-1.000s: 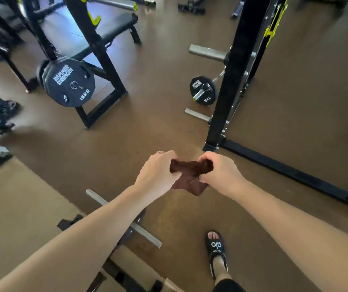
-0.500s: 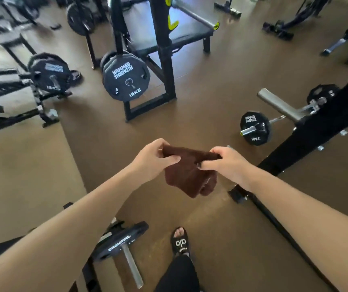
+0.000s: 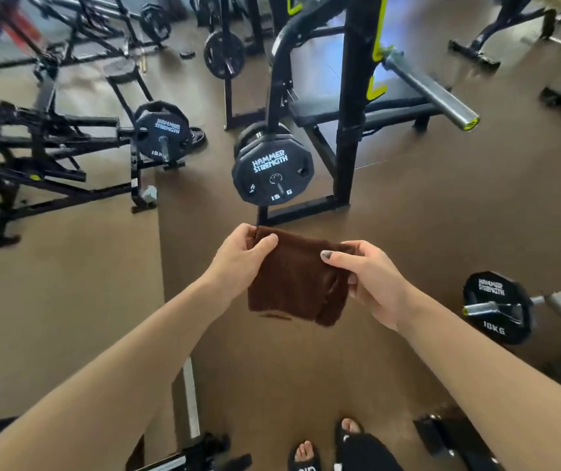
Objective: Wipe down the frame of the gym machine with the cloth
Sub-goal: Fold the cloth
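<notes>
Since half a second ago the head view has swung left: the black upright that ran along the right edge is gone from frame, and the bench rack with its 15 kg plate now sits straight ahead of the hands. The cloth has opened from a bunched wad into a flatter folded panel.

Head view: left hand (image 3: 238, 263) pinches the top left corner of the brown cloth (image 3: 297, 283), thumb over the front, fingers curled behind. Right hand (image 3: 367, 283) grips the right edge, thumb on the front face, other fingers wrapped behind. Cloth hangs between the two hands, in the air, touching no equipment. Bench rack frame (image 3: 348, 130), black with yellow hooks, stands beyond the hands, well apart from the cloth. Hammer Strength 15 kg plate (image 3: 272, 176) hangs on the rack just past the left hand's fingertips in the picture. A 10 kg plate (image 3: 496, 307) on a peg sits right of the right hand. Sandalled feet (image 3: 304, 455) below the forearms. More machines left of the left arm, blurred.

Judgement: wiping not yet started; cloth is being readied.

Risks: a pinch this light on one corner could let the cloth slip to the floor when one hand lets go. Reaching low on the frame, knuckles may knock the plate or protruding pegs. Loose folds could snag on the yellow hooks. Open sandals near floor bars: toe stub likely if stepping in without looking.
</notes>
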`<state>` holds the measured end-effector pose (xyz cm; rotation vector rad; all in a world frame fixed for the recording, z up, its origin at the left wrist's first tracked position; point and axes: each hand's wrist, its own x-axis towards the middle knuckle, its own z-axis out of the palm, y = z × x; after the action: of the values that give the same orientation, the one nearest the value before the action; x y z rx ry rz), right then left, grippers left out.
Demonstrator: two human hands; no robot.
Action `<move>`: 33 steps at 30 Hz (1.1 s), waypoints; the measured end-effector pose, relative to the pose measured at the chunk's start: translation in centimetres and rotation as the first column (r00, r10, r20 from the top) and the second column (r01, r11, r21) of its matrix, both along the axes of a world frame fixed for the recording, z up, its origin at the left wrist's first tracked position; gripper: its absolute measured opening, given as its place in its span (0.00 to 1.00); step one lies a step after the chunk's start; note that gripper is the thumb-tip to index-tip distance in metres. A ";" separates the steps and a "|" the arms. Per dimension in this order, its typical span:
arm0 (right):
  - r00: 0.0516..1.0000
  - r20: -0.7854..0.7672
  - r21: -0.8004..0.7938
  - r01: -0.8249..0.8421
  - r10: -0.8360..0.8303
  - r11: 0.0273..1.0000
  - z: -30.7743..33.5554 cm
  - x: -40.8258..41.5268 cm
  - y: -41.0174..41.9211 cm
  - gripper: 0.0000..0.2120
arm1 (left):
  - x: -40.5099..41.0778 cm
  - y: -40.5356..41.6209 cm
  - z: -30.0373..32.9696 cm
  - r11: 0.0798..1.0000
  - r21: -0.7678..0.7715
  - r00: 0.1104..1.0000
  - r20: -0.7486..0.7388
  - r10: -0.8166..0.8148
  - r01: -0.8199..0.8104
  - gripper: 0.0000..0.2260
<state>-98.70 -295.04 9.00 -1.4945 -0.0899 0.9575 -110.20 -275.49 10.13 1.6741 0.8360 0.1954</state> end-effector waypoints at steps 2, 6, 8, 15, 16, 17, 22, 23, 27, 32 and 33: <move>0.998 -0.051 0.038 -0.036 0.037 0.999 0.2 2.8 3.0 0.30 | 2.7 2.6 0.2 0.998 -0.030 0.998 -0.027 0.061 -0.062 0.09; 0.990 -0.064 0.037 -0.126 0.128 0.991 -0.4 9.0 9.5 0.40 | 7.7 8.2 0.6 0.981 -0.176 0.991 -0.113 0.067 -0.086 0.19; 0.983 -0.069 0.040 -0.165 0.168 0.985 -0.7 12.4 13.3 0.46 | 9.9 11.5 1.0 0.963 -0.268 0.996 -0.086 0.018 -0.040 0.30; 0.924 -0.001 0.006 -0.382 0.382 0.924 -0.7 19.8 28.3 0.49 | 14.3 23.2 1.5 0.994 -0.005 0.968 -0.228 -0.108 0.109 0.44; 0.909 0.023 -0.012 -0.417 0.417 0.909 -0.7 20.5 30.7 0.48 | 14.7 25.0 1.2 0.986 0.061 0.954 -0.269 -0.136 0.158 0.43; 0.887 0.053 -0.032 -0.458 0.459 0.888 -0.7 21.0 33.2 0.46 | 15.1 27.0 0.9 0.972 0.111 0.938 -0.306 -0.162 0.205 0.43; 0.666 0.363 -0.254 -0.602 0.651 0.757 -2.4 23.6 46.5 0.34 | 17.3 39.4 -1.7 0.921 0.293 0.890 -0.444 -0.107 0.257 0.26; 0.589 0.433 -0.320 -0.607 0.683 0.727 -3.0 24.3 50.4 0.32 | 17.9 43.4 -2.3 0.913 0.308 0.887 -0.449 -0.108 0.267 0.23; 0.408 0.582 -0.453 -0.557 0.704 0.697 -4.1 26.2 58.9 0.25 | 19.8 53.5 -3.1 0.844 0.350 0.854 -0.474 -0.213 0.405 0.17; 0.461 0.535 -0.460 -0.544 0.708 0.702 -3.3 30.5 69.3 0.14 | 25.0 66.3 -2.0 0.769 0.368 0.808 -0.501 -0.311 0.523 0.13; 0.490 0.513 -0.459 -0.537 0.705 0.708 -3.2 31.8 71.1 0.14 | 26.4 68.6 -1.7 0.768 0.347 0.797 -0.506 -0.330 0.538 0.12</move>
<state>-66.93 -223.89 5.80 -2.0369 -1.1765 0.9634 -83.83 -206.90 8.43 2.3944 0.6964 -0.3388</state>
